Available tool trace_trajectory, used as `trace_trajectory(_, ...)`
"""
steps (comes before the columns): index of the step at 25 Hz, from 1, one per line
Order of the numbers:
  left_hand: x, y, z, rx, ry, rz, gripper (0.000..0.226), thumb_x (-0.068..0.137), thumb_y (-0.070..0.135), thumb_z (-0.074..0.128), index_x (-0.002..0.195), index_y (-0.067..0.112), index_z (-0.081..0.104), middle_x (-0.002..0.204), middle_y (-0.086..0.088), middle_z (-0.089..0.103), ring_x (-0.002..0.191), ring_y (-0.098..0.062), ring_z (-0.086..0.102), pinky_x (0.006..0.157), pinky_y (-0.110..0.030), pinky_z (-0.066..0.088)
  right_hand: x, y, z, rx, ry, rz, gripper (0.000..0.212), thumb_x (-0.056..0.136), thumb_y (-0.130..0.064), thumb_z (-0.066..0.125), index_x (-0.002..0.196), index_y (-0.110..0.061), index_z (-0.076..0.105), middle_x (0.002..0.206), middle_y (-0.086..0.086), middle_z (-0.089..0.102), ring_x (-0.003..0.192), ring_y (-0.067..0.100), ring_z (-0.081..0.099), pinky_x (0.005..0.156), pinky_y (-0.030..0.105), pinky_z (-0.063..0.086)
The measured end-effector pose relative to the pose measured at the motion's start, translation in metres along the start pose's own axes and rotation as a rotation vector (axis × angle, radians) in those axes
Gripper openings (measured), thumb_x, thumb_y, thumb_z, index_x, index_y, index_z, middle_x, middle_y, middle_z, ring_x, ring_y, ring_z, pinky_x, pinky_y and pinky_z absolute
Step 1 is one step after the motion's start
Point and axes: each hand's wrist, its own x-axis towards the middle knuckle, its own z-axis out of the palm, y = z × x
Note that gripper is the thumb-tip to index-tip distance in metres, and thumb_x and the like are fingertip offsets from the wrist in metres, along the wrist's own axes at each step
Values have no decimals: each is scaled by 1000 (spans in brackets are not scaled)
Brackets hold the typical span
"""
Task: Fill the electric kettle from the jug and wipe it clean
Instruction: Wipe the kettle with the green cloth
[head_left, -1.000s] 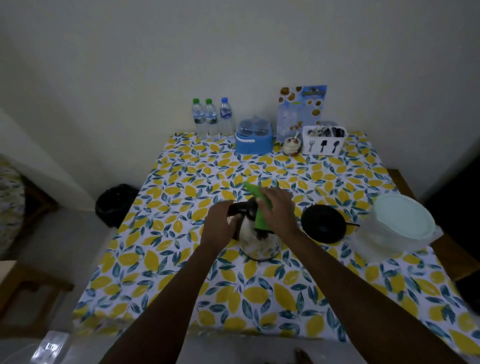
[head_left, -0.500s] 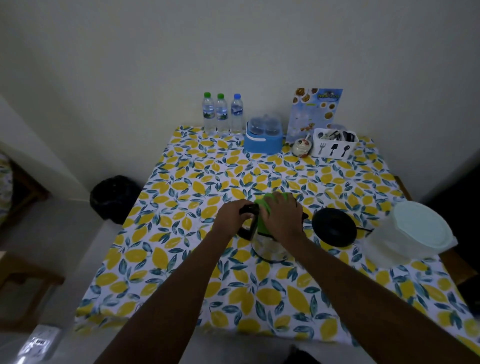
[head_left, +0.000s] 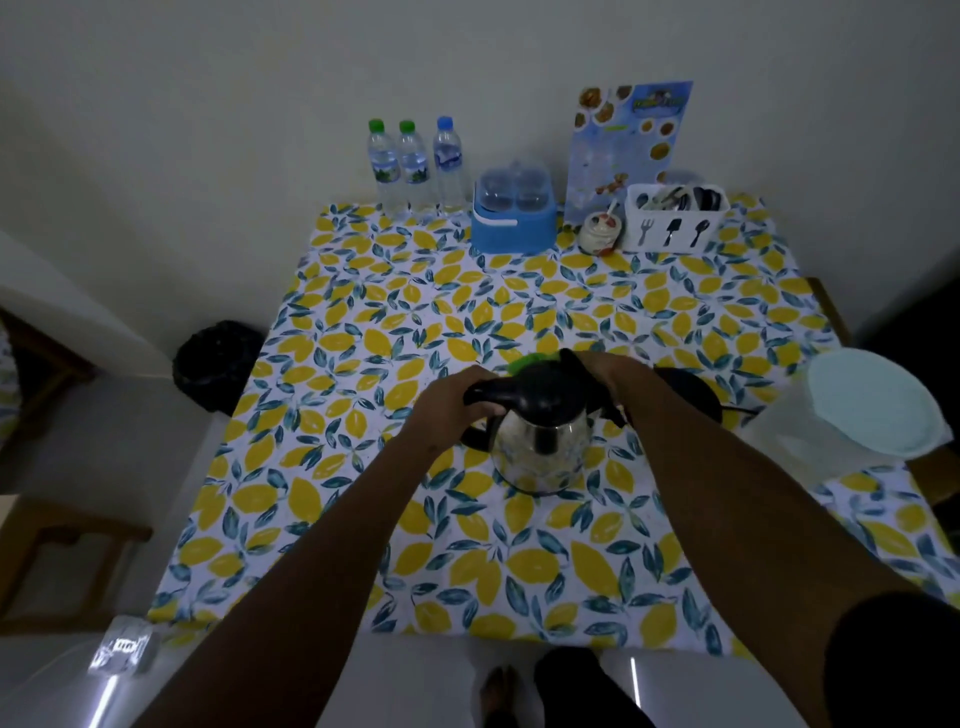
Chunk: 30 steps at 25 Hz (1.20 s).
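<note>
A steel electric kettle (head_left: 540, 452) with a black lid and handle stands upright on the lemon-print tablecloth (head_left: 405, 322) in the middle of the table. My left hand (head_left: 449, 410) grips its black handle on the left side. My right hand (head_left: 610, 376) reaches behind the kettle's far side and holds a green cloth (head_left: 530, 359), of which only a strip shows above the lid. The translucent jug (head_left: 852, 415) with a pale round lid stands at the right edge of the table.
The kettle's black base (head_left: 693, 392) lies just right of my right wrist, its cord running right. At the back stand three water bottles (head_left: 413, 166), a blue container (head_left: 514, 218), a small jar (head_left: 601, 232), a cutlery holder (head_left: 675, 218) and a menu card (head_left: 628, 140). A black bin (head_left: 218, 364) sits left of the table.
My right hand has moved with the green cloth from the kettle's top to its far side, uncovering the black lid. My left hand has stayed on the handle.
</note>
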Motion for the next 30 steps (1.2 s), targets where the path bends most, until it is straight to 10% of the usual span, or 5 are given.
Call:
trace_trajectory(7,2,-1,0,38,-25,32,34,85,32,71,116,22,60,108,-2,69,93,-16,59,78,-27,40,-58,91,95,1176,276,-366,41,107,-21,30,139,-2,47,138,24,53,125,43,50,109,53,39)
trace_trajectory(14,4,-5,-6,87,-94,78,42,86,15,70,126,17,56,115,-9,67,102,-23,61,82,-27,40,-71,42,139,920,813,49,48,105,-30,38,148,-8,37,154,19,38,140,34,38,115,47,33)
trace_trajectory(20,3,-11,-3,30,-96,68,46,88,16,69,132,18,54,123,-7,65,109,-20,59,87,-27,41,-59,44,137,1693,557,243,58,103,-44,33,151,-11,31,153,15,37,135,36,44,111,34,40)
trace_trajectory(25,-11,-13,3,-156,-38,-20,40,88,29,69,125,21,56,111,1,64,105,-19,60,83,-30,42,-63,65,125,408,462,205,40,101,-31,42,135,-11,52,142,12,53,130,30,51,108,32,42)
trace_trajectory(30,-21,-7,33,-308,238,-51,35,94,28,62,127,18,56,117,-3,65,104,-18,60,85,-24,47,-56,88,106,1460,460,35,23,94,-26,54,103,-11,69,96,10,69,86,30,66,77,41,56)
